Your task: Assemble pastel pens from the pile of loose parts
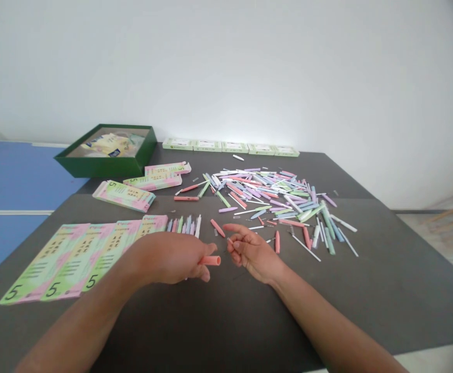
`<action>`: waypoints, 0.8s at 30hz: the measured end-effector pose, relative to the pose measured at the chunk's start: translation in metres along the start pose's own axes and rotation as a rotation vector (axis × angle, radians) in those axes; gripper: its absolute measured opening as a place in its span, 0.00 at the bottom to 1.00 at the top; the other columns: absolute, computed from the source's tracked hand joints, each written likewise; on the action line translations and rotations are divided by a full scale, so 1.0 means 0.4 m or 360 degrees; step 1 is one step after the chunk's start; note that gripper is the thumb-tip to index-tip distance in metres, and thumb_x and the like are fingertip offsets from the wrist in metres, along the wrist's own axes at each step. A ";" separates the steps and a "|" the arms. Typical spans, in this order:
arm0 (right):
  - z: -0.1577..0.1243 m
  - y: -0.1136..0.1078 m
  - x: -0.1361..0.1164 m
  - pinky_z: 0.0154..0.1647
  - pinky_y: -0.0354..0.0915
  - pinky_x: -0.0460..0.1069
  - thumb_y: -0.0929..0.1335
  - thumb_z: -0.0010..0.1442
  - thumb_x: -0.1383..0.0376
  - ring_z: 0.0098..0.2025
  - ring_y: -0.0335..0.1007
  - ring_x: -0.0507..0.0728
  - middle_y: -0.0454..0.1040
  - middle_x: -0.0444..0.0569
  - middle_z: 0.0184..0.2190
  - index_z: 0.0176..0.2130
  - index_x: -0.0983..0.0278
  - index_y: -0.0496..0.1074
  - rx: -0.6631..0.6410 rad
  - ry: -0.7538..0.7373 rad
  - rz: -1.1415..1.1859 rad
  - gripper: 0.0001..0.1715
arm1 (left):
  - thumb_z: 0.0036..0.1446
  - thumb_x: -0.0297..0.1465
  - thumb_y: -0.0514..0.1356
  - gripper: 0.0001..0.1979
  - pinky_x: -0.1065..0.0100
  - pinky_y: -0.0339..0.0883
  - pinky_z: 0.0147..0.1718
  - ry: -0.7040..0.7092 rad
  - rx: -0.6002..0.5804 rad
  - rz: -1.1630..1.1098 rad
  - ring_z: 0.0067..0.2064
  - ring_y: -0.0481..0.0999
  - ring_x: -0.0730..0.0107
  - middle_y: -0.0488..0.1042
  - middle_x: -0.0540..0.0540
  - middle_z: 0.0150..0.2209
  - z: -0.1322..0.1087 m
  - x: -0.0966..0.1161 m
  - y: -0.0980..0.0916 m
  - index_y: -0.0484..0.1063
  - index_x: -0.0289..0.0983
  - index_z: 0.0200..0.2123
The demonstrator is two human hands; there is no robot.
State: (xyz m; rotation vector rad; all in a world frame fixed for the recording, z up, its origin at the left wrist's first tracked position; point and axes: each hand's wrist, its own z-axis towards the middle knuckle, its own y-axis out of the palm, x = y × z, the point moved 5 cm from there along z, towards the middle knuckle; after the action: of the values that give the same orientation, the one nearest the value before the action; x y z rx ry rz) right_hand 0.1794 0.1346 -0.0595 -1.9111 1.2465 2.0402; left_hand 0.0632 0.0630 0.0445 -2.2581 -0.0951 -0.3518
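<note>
My left hand (183,257) is closed around a coral pen barrel (211,260), whose open end points to the right. A short distance to its right, my right hand (251,252) pinches a tiny piece between thumb and forefinger, too small to make out. Just beyond the hands lies a loose coral pen part (217,228). Another coral piece (277,242) rests to the right of my right hand. Past my left wrist stands a tight row of pens (185,226) in several pastel colours, partly hidden by that hand.
A large heap of pen parts (265,191) and white refills spreads over the dark table (226,331). Flat printed cartons (51,259) overlap at left, with folded-up cartons (125,195) behind. A green box (105,166) holds packets. Pale boxes (234,147) line the wall.
</note>
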 end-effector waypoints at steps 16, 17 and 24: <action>0.025 -0.053 -0.001 0.23 0.65 0.44 0.68 0.55 0.67 0.23 0.70 0.50 0.75 0.46 0.27 0.39 0.66 0.68 -0.0003 0.0007 0.0451 0.10 | 0.55 0.39 0.54 0.24 0.70 0.66 0.30 0.0013 0.0032 -0.0085 0.36 0.77 0.62 0.79 0.47 0.38 0.023 -0.050 0.032 0.66 0.39 0.55; 0.024 -0.053 -0.003 0.23 0.66 0.44 0.68 0.55 0.67 0.23 0.70 0.50 0.75 0.46 0.27 0.39 0.66 0.68 -0.0008 0.0005 0.0459 0.09 | 0.55 0.38 0.54 0.24 0.70 0.66 0.31 0.0008 0.0035 -0.0079 0.38 0.77 0.62 0.79 0.47 0.40 0.023 -0.051 0.032 0.65 0.39 0.55; 0.016 -0.045 -0.018 0.25 0.67 0.45 0.68 0.55 0.67 0.24 0.70 0.50 0.74 0.45 0.28 0.38 0.65 0.66 -0.0039 0.0001 0.0510 0.09 | 0.55 0.38 0.53 0.23 0.72 0.65 0.30 0.0080 0.0030 -0.0101 0.37 0.77 0.64 0.79 0.49 0.38 0.031 -0.048 0.039 0.65 0.41 0.54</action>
State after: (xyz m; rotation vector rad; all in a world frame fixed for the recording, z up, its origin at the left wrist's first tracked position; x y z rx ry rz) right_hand 0.1859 0.1536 -0.0628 -1.8196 1.6268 2.2060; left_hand 0.0504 0.0631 0.0199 -2.2298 -0.1434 -0.4391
